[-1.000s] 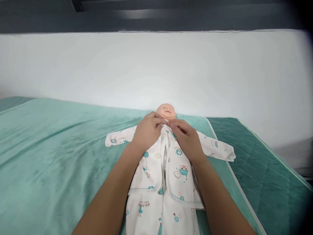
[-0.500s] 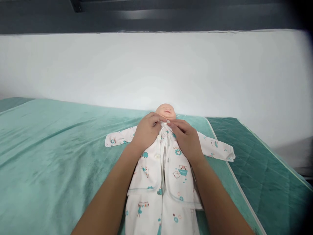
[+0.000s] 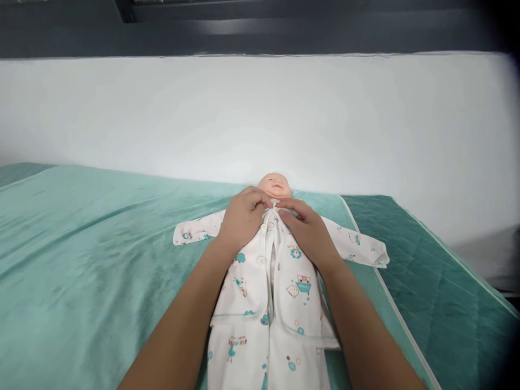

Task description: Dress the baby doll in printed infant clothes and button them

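Observation:
A baby doll [image 3: 275, 184] lies face up in a white printed jacket [image 3: 298, 281] and matching trousers [image 3: 239, 357]. Both sleeves stretch out sideways. At the collar, just below the doll's chin, my left hand [image 3: 244, 216] pinches the jacket's left front edge. Facing it, my right hand [image 3: 306, 227] has thumb and fingers closed on the right edge of the collar. The two edges meet between my fingertips. Below, the jacket front hangs slightly apart, with buttons [image 3: 261, 260] showing on its left side.
Under the doll spreads a light green cover [image 3: 101, 260]. A darker quilted green sheet [image 3: 430, 281] lies at the right. Behind stands a white wall [image 3: 260, 119] with a dark frame [image 3: 260, 32] above.
Both hands have shifted slightly at the collar, and the fingertips of my right hand have moved a little left. The grip on the cloth remains.

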The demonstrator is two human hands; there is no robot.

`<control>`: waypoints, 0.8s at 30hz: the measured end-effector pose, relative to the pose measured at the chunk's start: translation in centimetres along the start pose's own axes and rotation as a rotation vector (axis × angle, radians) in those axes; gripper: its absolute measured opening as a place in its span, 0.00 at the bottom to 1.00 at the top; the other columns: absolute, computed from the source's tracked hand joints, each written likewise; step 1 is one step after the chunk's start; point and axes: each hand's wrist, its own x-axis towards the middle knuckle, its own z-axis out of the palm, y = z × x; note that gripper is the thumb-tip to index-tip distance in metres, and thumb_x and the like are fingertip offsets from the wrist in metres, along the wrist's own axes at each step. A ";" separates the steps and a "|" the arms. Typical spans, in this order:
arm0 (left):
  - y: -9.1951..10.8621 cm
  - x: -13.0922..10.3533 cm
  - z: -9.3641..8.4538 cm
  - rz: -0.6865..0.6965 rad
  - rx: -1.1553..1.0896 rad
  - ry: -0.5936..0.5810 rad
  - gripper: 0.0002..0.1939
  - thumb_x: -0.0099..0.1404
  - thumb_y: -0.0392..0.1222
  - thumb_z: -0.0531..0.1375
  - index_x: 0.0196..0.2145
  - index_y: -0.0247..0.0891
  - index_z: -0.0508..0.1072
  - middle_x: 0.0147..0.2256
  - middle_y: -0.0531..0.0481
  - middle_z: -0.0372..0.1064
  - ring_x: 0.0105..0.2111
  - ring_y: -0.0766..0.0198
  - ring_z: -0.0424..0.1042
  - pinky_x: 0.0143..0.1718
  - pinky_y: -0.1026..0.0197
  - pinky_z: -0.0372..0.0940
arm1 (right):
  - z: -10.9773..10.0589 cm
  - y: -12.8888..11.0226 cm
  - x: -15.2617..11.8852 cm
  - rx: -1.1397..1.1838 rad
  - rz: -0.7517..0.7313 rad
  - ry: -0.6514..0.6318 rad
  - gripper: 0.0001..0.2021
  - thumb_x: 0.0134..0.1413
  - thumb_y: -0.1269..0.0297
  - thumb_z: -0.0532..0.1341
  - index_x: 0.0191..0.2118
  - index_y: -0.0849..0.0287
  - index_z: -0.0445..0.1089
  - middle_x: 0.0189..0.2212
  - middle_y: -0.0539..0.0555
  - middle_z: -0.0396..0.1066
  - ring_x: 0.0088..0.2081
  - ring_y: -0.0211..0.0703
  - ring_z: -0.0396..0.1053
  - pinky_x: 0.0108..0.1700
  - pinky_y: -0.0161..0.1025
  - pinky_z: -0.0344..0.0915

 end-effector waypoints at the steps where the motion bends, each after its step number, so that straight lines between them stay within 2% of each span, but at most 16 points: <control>1: 0.1 0.0 -0.1 -0.003 0.014 0.015 0.14 0.62 0.29 0.52 0.31 0.40 0.76 0.40 0.51 0.74 0.43 0.63 0.72 0.48 0.60 0.64 | 0.0 -0.1 0.0 -0.001 0.004 0.000 0.09 0.56 0.58 0.60 0.40 0.48 0.76 0.52 0.48 0.72 0.56 0.49 0.64 0.57 0.50 0.58; 7: 1.3 -0.4 -1.0 -0.114 0.052 0.004 0.12 0.63 0.34 0.53 0.36 0.41 0.77 0.37 0.53 0.75 0.35 0.64 0.70 0.41 0.61 0.64 | -0.9 -0.8 -0.3 -0.125 -0.017 -0.044 0.10 0.59 0.58 0.59 0.44 0.47 0.75 0.52 0.48 0.72 0.56 0.48 0.65 0.57 0.48 0.60; 11: 2.0 -1.1 -1.6 -0.198 -0.022 -0.035 0.10 0.63 0.38 0.55 0.38 0.42 0.76 0.35 0.53 0.74 0.34 0.65 0.69 0.38 0.62 0.62 | -2.1 -1.4 -0.9 -0.353 -0.165 -0.146 0.14 0.64 0.58 0.54 0.50 0.47 0.73 0.53 0.50 0.70 0.56 0.49 0.63 0.57 0.49 0.60; 13: 2.2 -1.6 -1.7 -0.225 -0.054 -0.028 0.10 0.63 0.39 0.55 0.37 0.41 0.76 0.33 0.53 0.73 0.33 0.65 0.69 0.37 0.62 0.62 | -2.5 -1.9 -1.3 -0.448 -0.246 -0.156 0.15 0.65 0.57 0.53 0.51 0.48 0.72 0.53 0.51 0.70 0.56 0.51 0.62 0.56 0.49 0.60; 16: 2.4 -2.5 -1.7 -0.228 -0.094 -0.020 0.09 0.63 0.41 0.57 0.37 0.41 0.76 0.32 0.53 0.72 0.33 0.65 0.68 0.37 0.63 0.61 | -2.8 -3.0 -1.9 -0.491 -0.252 -0.103 0.13 0.64 0.56 0.54 0.46 0.50 0.73 0.49 0.53 0.72 0.52 0.50 0.65 0.51 0.47 0.61; 18: 2.5 -3.5 -1.8 -0.224 -0.125 -0.024 0.09 0.64 0.43 0.57 0.37 0.40 0.77 0.32 0.53 0.72 0.34 0.64 0.68 0.37 0.62 0.61 | -2.5 -3.8 -2.7 -0.491 -0.187 -0.047 0.11 0.63 0.55 0.55 0.37 0.52 0.73 0.40 0.52 0.73 0.42 0.46 0.68 0.44 0.44 0.62; 20: 2.6 -4.6 -2.0 -0.222 -0.147 -0.025 0.11 0.65 0.46 0.57 0.36 0.40 0.77 0.32 0.52 0.70 0.34 0.64 0.67 0.37 0.62 0.60 | -1.8 -4.4 -3.7 -0.489 -0.110 -0.017 0.13 0.61 0.52 0.57 0.30 0.54 0.69 0.29 0.50 0.70 0.32 0.43 0.66 0.36 0.41 0.60; 22: 2.5 -5.6 -2.1 -0.210 -0.155 -0.045 0.11 0.65 0.48 0.57 0.37 0.40 0.77 0.32 0.52 0.69 0.33 0.64 0.66 0.36 0.62 0.61 | -0.8 -4.6 -4.9 -0.505 -0.069 0.005 0.14 0.59 0.51 0.58 0.29 0.54 0.64 0.26 0.48 0.67 0.28 0.41 0.63 0.32 0.39 0.56; 24: 2.3 -6.2 -2.2 -0.189 -0.163 -0.071 0.10 0.65 0.46 0.58 0.37 0.40 0.76 0.32 0.52 0.67 0.32 0.65 0.66 0.35 0.63 0.60 | 0.3 -4.3 -6.0 -0.532 -0.082 0.058 0.12 0.58 0.52 0.59 0.32 0.54 0.63 0.28 0.49 0.67 0.30 0.42 0.63 0.32 0.38 0.55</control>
